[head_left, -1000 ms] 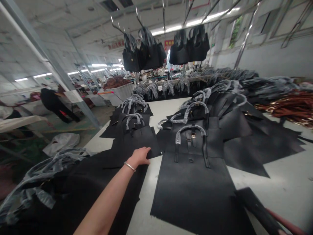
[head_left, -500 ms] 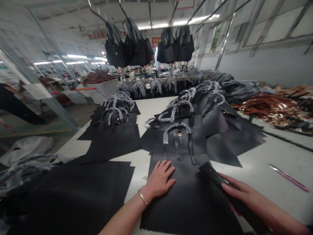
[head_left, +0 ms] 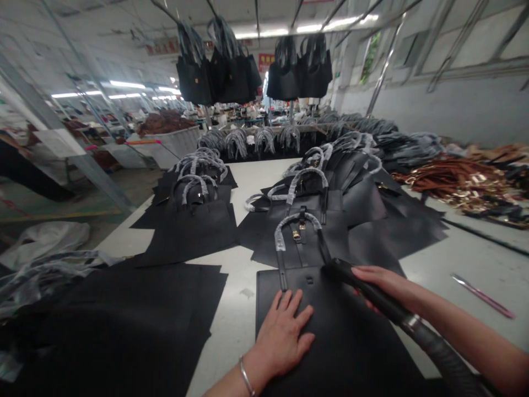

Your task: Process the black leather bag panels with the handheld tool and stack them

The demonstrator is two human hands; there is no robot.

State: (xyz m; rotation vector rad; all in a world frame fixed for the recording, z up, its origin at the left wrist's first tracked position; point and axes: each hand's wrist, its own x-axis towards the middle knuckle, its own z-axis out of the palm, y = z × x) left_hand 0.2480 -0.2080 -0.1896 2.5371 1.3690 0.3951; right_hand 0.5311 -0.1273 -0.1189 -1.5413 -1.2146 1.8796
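A black leather bag panel (head_left: 343, 336) lies flat on the table in front of me. Its plastic-wrapped handle (head_left: 285, 221) arches at the far end, beside gold buckles (head_left: 296, 235) on short straps. My left hand (head_left: 285, 331) rests spread on the panel, fingertips close to the foot of the handle's left strap. In my right hand (head_left: 382, 286) is a black wand-like tool (head_left: 386, 300) with a metal collar and a ribbed, hose-like rear part. Its tip is over the panel's upper right, beside the handle's right strap; whether it touches cannot be made out.
More black bag panels with wrapped handles lie at left (head_left: 194, 229) and behind. A pink-handled pointed tool (head_left: 483, 295) is on the white table (head_left: 223, 309) at right. Brown straps with gold hardware (head_left: 458, 179) are heaped farther back. Finished bags (head_left: 194, 80) hang overhead.
My right hand has moved the black tool up and left, its tip now by the handle strap. My left hand has shifted slightly right and nearer to me, still flat on the panel.
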